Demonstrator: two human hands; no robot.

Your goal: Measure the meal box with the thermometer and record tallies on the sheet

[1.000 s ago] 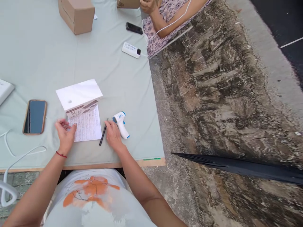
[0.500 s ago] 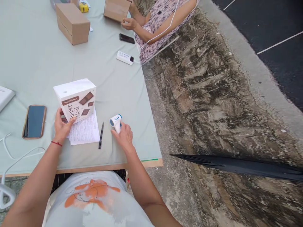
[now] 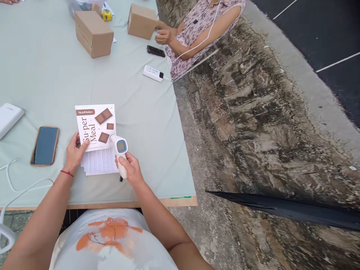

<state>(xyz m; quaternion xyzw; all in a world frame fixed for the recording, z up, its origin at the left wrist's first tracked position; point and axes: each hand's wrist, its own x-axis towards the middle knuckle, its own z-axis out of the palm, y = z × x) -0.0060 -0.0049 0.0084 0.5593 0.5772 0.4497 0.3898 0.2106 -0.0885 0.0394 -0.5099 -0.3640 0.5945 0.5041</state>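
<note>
My left hand (image 3: 75, 150) is closed on the lower left corner of a white box (image 3: 97, 129) printed with brown bars and "Su-per Meal", its printed front facing up at me. In my right hand (image 3: 131, 168) is a white and blue infrared thermometer (image 3: 122, 150), gripped by its handle, its small screen towards me. The thermometer's front end is at the box's lower right edge; whether it touches I cannot tell. Beneath the box lie printed sheets of paper (image 3: 101, 163). A black pen (image 3: 120, 179) is mostly hidden behind the thermometer and my right hand.
On the cloth-covered table (image 3: 152, 157) lie a phone (image 3: 45, 145) and a white power bank (image 3: 9, 118) at left. A brown carton (image 3: 94, 35), yellow tape measure (image 3: 107, 15) and white device (image 3: 153, 73) are farther back. A person (image 3: 194, 33) across has hands at another carton (image 3: 142, 21).
My right hand has lifted the thermometer off the table and brought it left to the box. The box has tipped so its front faces up. The other person's carton has come down onto the table.
</note>
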